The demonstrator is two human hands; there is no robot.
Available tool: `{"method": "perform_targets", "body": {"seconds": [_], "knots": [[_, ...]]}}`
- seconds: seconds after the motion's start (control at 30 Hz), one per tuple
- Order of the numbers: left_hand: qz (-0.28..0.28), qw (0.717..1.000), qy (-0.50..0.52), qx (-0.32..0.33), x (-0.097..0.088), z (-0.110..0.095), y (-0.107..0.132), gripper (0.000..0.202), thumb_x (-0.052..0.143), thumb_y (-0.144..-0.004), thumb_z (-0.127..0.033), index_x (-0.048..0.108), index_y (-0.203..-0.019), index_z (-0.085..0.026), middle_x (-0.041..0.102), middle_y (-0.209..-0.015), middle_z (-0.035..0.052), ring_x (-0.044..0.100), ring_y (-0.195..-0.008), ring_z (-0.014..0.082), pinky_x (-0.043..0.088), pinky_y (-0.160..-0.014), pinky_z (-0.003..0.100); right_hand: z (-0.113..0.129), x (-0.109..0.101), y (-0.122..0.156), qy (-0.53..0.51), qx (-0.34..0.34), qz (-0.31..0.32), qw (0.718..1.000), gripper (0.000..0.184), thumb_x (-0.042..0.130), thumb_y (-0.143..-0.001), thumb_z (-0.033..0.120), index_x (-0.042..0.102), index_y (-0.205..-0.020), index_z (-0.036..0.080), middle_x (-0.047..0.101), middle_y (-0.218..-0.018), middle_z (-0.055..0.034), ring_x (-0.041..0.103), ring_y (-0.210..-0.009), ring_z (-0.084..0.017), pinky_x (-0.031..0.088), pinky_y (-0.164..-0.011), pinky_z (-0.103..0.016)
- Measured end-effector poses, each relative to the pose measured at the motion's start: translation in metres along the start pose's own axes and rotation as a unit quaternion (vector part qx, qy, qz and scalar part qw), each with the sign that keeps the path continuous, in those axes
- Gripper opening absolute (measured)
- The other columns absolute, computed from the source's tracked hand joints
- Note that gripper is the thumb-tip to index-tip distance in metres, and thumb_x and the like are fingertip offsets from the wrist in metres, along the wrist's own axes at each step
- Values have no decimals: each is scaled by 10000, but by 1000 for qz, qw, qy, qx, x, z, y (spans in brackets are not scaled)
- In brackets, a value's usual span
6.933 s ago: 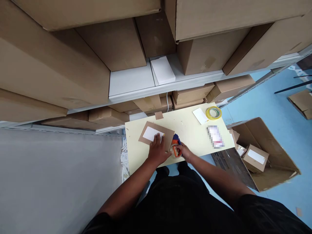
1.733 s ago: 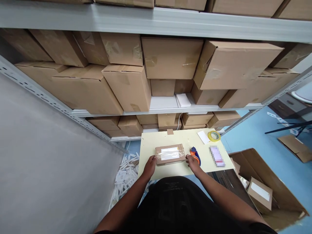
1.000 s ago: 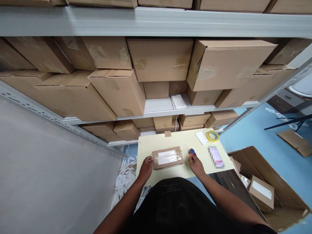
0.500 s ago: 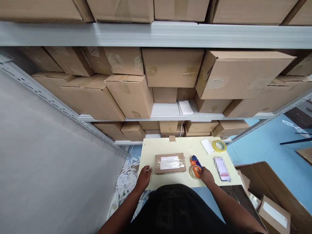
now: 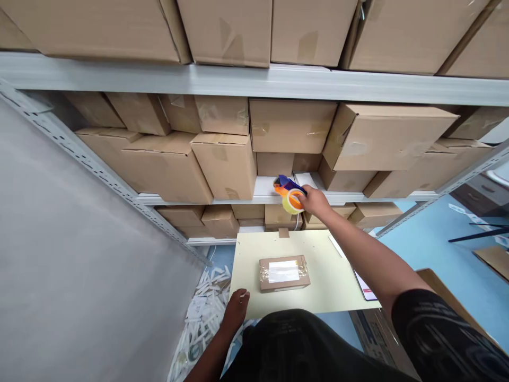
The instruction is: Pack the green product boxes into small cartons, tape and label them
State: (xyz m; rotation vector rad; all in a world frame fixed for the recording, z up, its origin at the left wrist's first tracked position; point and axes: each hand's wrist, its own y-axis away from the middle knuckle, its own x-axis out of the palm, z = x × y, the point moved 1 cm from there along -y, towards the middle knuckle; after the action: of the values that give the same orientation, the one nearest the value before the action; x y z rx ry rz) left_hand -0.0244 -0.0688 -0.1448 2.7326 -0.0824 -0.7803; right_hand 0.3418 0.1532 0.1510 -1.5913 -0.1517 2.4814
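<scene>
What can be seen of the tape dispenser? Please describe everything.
The tape dispenser is orange and dark blue and looks like plastic. It carries a roll of yellowish tape; orange shows through the roll's opening. The right hand grips its rear, hiding part of it. It is tilted, its front end pointing up and left in the picture. It appears held in the air by the white shelf; whether they touch is unclear.

Brown cartons (image 5: 294,126) crowd the pale grey shelves (image 5: 222,79), white scraps (image 5: 204,310) lie strewn beside the wall (image 5: 99,265), and over right, cardboard (image 5: 494,261) sits on the blue floor (image 5: 423,239)!
</scene>
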Motion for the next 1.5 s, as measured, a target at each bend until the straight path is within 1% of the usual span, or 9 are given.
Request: {"method": "perform_targets", "body": {"seconds": [0.2, 0.33, 0.43, 0.57, 0.67, 0.83, 0.97, 1.13, 1.5], "knots": [[0, 1000, -20, -21, -10, 14, 18, 383, 483, -873, -523, 657, -1040, -226, 718, -1178, 147, 712, -1046, 300, 543, -980, 470, 37, 26, -78, 13, 31, 53, 998, 276, 736, -835, 347, 727, -1001, 127, 742, -969, -112, 644, -878, -203, 456, -770, -272], [-9, 999, -16, -30, -13, 24, 40, 368, 488, -878, -523, 653, -1033, -233, 721, -1168, 148, 716, -1012, 299, 556, -942, 466, 36, 36, -89, -15, 60, 66, 996, 279, 747, -847, 338, 734, -952, 80, 735, -941, -150, 638, -904, -215, 454, -810, -312], [-15, 999, -17, -34, -15, 26, 49, 362, 503, -875, -526, 658, -1021, -232, 726, -1149, 148, 718, -996, 299, 548, -950, 468, 30, 27, -76, -55, 61, 13, 997, 358, 708, -885, 356, 723, -1064, 46, 732, -954, -170, 624, -921, -220, 437, -837, -338], [4, 999, -22, -33, -17, 17, 40, 391, 494, -896, -516, 657, -1070, -207, 731, -1147, 137, 716, -1000, 276, 537, -957, 443, 4, 18, -19, -81, 36, -51, 995, 446, 557, -969, 430, 653, -1272, 117, 726, -1092, -129, 611, -974, -210, 427, -891, -342], [30, 999, -22, -25, -14, 1, 26, 396, 496, -907, -501, 656, -1092, -190, 729, -1146, 128, 713, -1002, 257, 530, -945, 406, -39, 41, 58, -143, 59, -45, 987, 382, 521, -961, 477, 695, -1140, 188, 740, -1041, -78, 646, -940, -219, 463, -870, -332], [59, 998, -7, 9, -2, -34, 1, 378, 535, -911, -477, 662, -1116, -187, 726, -1167, 126, 704, -1044, 252, 518, -964, 389, -121, 124, 208, -218, 238, 154, 934, 326, 531, -902, 486, 694, -955, 208, 754, -947, -62, 691, -798, -229, 504, -777, -339], [65, 998, -14, 7, 10, -59, -20, 414, 539, -906, -459, 634, -1189, -172, 695, -1263, 143, 707, -1040, 250, 516, -962, 391, -144, 164, 281, -229, 285, 220, 905, 381, 515, -913, 537, 692, -983, 207, 755, -952, -70, 714, -858, -244, 517, -796, -344], [83, 996, -19, 7, 21, -80, -35, 399, 486, -913, -426, 633, -1193, -184, 709, -1256, 134, 701, -1053, 268, 506, -968, 401, -133, 180, 297, -286, 317, 201, 882, 485, 500, -925, 582, 653, -1222, 230, 723, -1207, -89, 708, -988, -248, 539, -823, -346], [109, 993, 0, 49, 24, -66, -37, 435, 470, -922, -483, 617, -1188, -171, 692, -1260, 152, 670, -1131, 279, 489, -996, 417, -115, 192, 302, -342, 361, 179, 849, 459, 396, -951, 511, 688, -1059, 173, 723, -1080, -122, 688, -817, -213, 534, -723, -324]]}}
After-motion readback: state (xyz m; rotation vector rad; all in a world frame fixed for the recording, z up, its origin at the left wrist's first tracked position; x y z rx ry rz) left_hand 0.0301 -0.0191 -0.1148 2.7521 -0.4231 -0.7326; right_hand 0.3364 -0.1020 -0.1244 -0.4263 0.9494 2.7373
